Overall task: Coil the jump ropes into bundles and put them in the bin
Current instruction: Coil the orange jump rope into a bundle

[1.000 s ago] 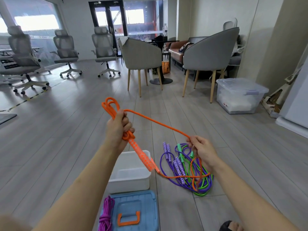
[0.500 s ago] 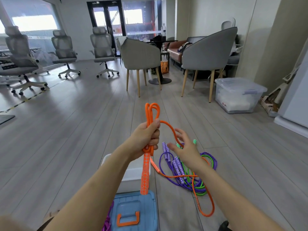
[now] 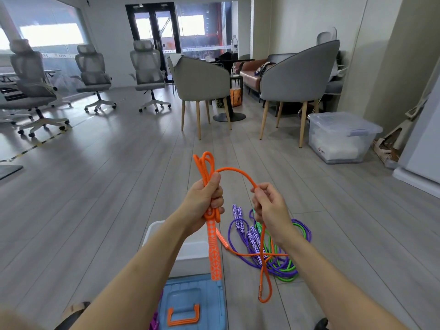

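Observation:
My left hand [image 3: 204, 201] grips several folded loops of the orange jump rope [image 3: 238, 170], held upright, with an orange patterned handle [image 3: 213, 253] hanging below the fist. My right hand [image 3: 271, 208] pinches the same rope a short arc away. The rest of it trails down to the floor. Purple and green jump ropes [image 3: 283, 265] lie tangled on the floor under my right hand. The white bin [image 3: 190, 252] sits on the floor behind my left forearm, partly hidden.
A blue lid [image 3: 192, 303] with an orange handle lies in front of the bin, a purple rope bundle [image 3: 154, 323] beside it. Grey armchairs [image 3: 202, 82] stand ahead, office chairs at far left. A clear lidded storage box [image 3: 340, 136] sits at right by the wall.
My left hand brought the orange loops from the left to the centre and upright. My right hand drew in close beside it and now pinches the rope, leaving a short arc between the hands.

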Demonstrator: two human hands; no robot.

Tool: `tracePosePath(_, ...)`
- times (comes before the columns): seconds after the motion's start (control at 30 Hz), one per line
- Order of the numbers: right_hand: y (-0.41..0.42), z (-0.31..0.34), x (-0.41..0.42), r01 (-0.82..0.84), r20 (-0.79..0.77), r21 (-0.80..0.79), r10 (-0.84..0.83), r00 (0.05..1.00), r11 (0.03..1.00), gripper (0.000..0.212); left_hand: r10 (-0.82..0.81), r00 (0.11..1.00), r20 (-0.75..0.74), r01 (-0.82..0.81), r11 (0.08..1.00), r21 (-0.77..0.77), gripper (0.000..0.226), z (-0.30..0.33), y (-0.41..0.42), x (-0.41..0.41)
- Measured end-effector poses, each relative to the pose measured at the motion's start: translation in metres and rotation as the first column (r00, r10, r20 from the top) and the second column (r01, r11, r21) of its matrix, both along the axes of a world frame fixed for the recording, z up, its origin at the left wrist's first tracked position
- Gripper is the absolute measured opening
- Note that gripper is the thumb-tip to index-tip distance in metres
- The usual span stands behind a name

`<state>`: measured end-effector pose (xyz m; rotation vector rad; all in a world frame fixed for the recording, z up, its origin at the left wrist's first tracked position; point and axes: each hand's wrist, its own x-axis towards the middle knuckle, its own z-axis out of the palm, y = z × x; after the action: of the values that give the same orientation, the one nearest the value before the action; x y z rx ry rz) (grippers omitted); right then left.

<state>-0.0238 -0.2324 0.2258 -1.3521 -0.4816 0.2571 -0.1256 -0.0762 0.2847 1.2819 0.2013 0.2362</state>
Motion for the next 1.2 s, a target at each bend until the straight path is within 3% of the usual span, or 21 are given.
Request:
tracePosePath(0.17, 0.015, 0.014, -0.010, 0.196, 0.071, -0.015, -0.195, 0.978, 0.980, 0.017, -0.048, 0.999, 0.018, 0.046, 0.993, 0.110, 0.029, -0.006, -0.008, 0.000)
tracePosePath(0.3, 0.017, 0.025, -0.017, 0.107, -0.020, 0.029, -0.106, 0.994, 0.994, 0.022, -0.012, 0.999, 0.046, 0.004, 0.986, 0.167, 0.030, -0.008, -0.013, -0.001)
tracePosePath(0.4, 0.016, 0.030, -0.024, 0.138, -0.048, 0.070, -0.135, 0.990, 0.988, 0.009, -0.004, 0.997, 0.078, -0.012, 0.978, 0.208, 0.030, -0.010, -0.015, -0.001)
tracePosePath(0.47, 0.016, 0.029, -0.027, 0.158, -0.077, 0.082, -0.152, 0.985, 0.984, 0.010, -0.021, 0.995, 0.093, -0.003, 0.969, 0.249, 0.034, -0.013, -0.016, -0.001)
tracePosePath(0.73, 0.015, 0.029, -0.036, 0.068, 0.004, 0.021, -0.068, 0.998, 0.997, 0.009, 0.006, 0.995, 0.095, -0.036, 0.947, 0.319, 0.035, -0.019, -0.019, 0.002)
tracePosePath(0.83, 0.018, 0.029, -0.037, 0.095, -0.040, 0.024, -0.094, 0.995, 0.995, 0.021, 0.067, 0.994, 0.083, -0.092, 0.929, 0.357, 0.035, -0.026, -0.020, 0.007)
tracePosePath(0.9, 0.022, 0.027, -0.038, 0.052, -0.076, -0.007, -0.052, 0.996, 0.999, 0.017, 0.144, 0.986, 0.085, -0.165, 0.920, 0.355, 0.031, -0.027, -0.021, 0.010)
tracePosePath(1.03, 0.022, 0.026, -0.037, -0.137, -0.075, -0.097, 0.130, 0.989, 0.986, 0.009, 0.368, 0.928, 0.060, -0.372, 0.924, 0.084, 0.030, -0.023, -0.008, 0.017)
tracePosePath(1.1, 0.020, 0.024, -0.035, -0.195, 0.063, -0.226, 0.214, 0.975, 0.954, 0.006, 0.384, 0.921, 0.062, -0.377, 0.920, -0.108, 0.029, -0.018, 0.005, 0.019)
tracePosePath(1.2, 0.013, 0.020, -0.033, -0.251, 0.261, -0.457, 0.399, 0.879, 0.853, 0.013, 0.402, 0.907, 0.128, -0.334, 0.870, -0.362, 0.030, -0.003, 0.023, 0.018)
